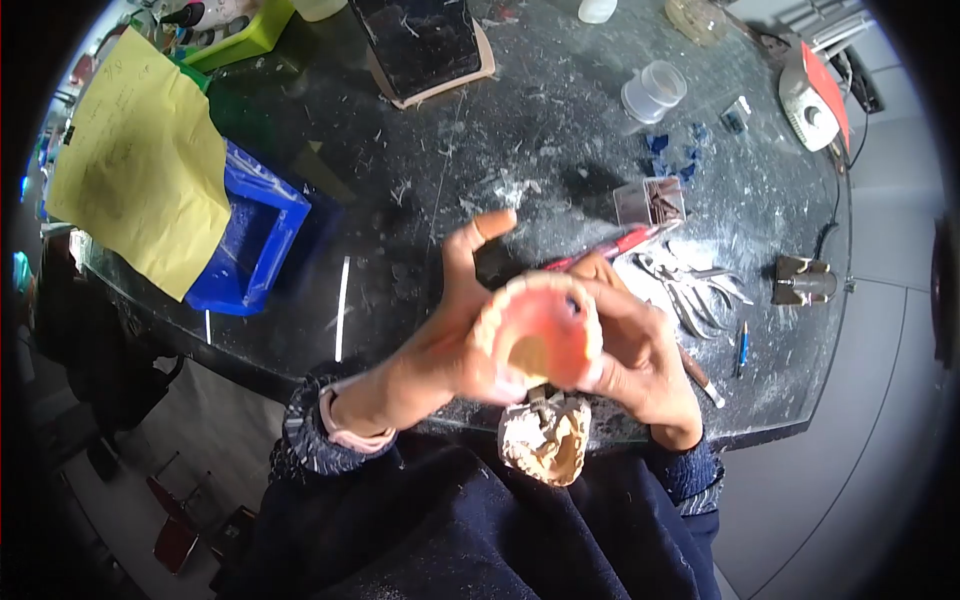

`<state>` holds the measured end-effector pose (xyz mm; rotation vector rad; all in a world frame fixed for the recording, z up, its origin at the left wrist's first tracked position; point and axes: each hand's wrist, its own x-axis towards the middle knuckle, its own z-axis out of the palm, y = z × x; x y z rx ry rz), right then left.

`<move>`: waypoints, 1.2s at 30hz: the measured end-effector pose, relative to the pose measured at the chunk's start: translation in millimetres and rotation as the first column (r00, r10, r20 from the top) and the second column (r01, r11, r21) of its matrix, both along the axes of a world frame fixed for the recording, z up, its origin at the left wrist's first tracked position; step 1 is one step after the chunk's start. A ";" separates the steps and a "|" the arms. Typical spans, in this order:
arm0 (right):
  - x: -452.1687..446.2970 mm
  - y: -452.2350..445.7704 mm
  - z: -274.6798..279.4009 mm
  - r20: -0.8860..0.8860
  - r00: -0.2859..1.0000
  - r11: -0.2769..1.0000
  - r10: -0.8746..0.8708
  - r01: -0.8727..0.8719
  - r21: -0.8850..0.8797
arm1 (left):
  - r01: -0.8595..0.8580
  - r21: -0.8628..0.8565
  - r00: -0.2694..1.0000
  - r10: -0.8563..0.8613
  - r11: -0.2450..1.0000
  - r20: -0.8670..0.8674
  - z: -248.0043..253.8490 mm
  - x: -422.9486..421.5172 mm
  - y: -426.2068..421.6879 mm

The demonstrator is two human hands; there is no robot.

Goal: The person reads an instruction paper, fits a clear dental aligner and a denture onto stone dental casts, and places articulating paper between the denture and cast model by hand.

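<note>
A pink denture with a row of pale teeth round its rim is held up between my two hands, slightly blurred. My left hand grips its left side, one finger stretched up and away with a tan band round it. On the other side, my right hand pinches the denture's lower right edge, its other fingers curled behind. Just beneath sits a cream plaster dental model at the bench's front edge, partly covered by the denture. I cannot tell whether the two touch.
Pliers, a red-handled tool, a clear box of reddish-brown sticks and a blue pen lie right. Left stand a blue bin and yellow paper. A dark tablet and plastic cup are farther back.
</note>
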<state>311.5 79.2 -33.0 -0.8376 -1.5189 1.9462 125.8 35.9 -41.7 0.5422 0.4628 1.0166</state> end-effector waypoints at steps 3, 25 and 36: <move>-2.8 -4.3 -2.9 -0.029 0.999 0.999 -0.046 0.047 0.028 | 0.027 -0.107 1.000 -0.027 0.994 0.010 4.6 -6.7 5.4; 5.3 3.4 2.4 -0.088 0.980 0.981 0.177 -0.168 0.100 | 0.060 0.246 0.987 -0.021 0.967 -0.156 2.9 2.3 -18.3; 6.8 9.5 1.9 -0.163 0.952 0.966 0.260 -0.254 0.059 | -0.004 0.214 1.000 0.011 0.977 -0.028 3.7 7.8 -23.8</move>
